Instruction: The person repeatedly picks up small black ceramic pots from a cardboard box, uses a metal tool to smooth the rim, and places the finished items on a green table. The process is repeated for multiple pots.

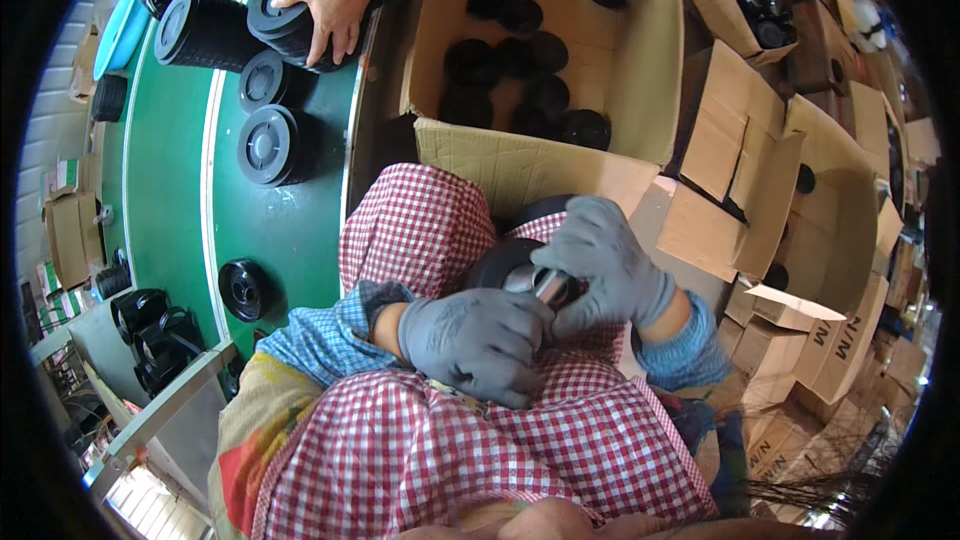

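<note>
My right hand (608, 265), in a grey glove, has its fingers closed round a short silver metal cylinder (548, 286) held at a tilt over my lap. Curled close beside it is my left hand (475, 342), also gloved in grey, its fingertips meeting the cylinder's lower end. What the left fingers grip is hidden behind the glove. A round black disc-shaped part (500, 266) lies just beyond both hands, against the red checked apron (415, 225) over my knees. The hands cover part of the disc, so I cannot tell whether the cylinder touches it.
An open cardboard box (540, 155) with several black round parts stands ahead. At its left runs a green conveyor table (285, 265) with stacked black discs (268, 145) and a single black ring (243, 290). Another person's hand (335, 2) rests on one stack. More boxes (830, 210) crowd the right.
</note>
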Tool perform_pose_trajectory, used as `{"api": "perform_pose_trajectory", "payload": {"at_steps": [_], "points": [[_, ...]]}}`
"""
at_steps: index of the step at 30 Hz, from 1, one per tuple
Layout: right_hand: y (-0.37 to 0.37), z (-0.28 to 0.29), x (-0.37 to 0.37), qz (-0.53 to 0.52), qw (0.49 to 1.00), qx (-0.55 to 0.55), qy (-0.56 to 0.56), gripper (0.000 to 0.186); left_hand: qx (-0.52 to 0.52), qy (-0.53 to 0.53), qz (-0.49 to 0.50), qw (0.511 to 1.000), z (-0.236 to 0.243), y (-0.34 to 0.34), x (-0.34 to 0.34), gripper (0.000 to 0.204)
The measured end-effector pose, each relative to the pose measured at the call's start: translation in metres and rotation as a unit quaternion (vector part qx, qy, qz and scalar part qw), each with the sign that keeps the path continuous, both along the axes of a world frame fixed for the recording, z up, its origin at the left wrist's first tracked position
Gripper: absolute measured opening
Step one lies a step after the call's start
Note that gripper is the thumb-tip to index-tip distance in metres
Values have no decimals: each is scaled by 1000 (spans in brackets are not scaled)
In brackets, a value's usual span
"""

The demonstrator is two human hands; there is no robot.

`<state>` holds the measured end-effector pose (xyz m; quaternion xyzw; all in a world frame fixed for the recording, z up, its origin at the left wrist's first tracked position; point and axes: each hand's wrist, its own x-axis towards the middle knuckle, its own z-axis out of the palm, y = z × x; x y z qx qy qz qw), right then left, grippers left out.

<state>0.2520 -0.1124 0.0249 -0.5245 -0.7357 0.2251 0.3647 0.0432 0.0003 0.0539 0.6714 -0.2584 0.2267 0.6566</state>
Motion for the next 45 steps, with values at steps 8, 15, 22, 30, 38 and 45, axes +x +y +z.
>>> {"api": "perform_pose_trajectory", "payload": {"at_steps": [8, 15, 22, 30, 38, 45], "points": [[45, -3, 4, 126, 989, -46, -60, 60, 33, 251, 134, 958, 95, 16, -28, 30], [47, 2, -1, 120, 985, -64, -102, 62, 311, 455, 105, 827, 102, 25, -36, 57], [50, 0, -8, 128, 981, -82, -122, 63, 141, 779, 122, 598, 73, -14, 29, 51], [71, 19, 24, 247, 929, -220, -164, 58, 256, 706, 122, 650, 57, -12, 32, 46], [35, 20, 2, 108, 935, -310, -135, 73, 243, 691, -25, 681, 51, 34, 34, 42], [8, 55, -12, 14, 908, -403, -116, 85, 527, 431, -69, 729, -8, 78, 39, 59]]}}
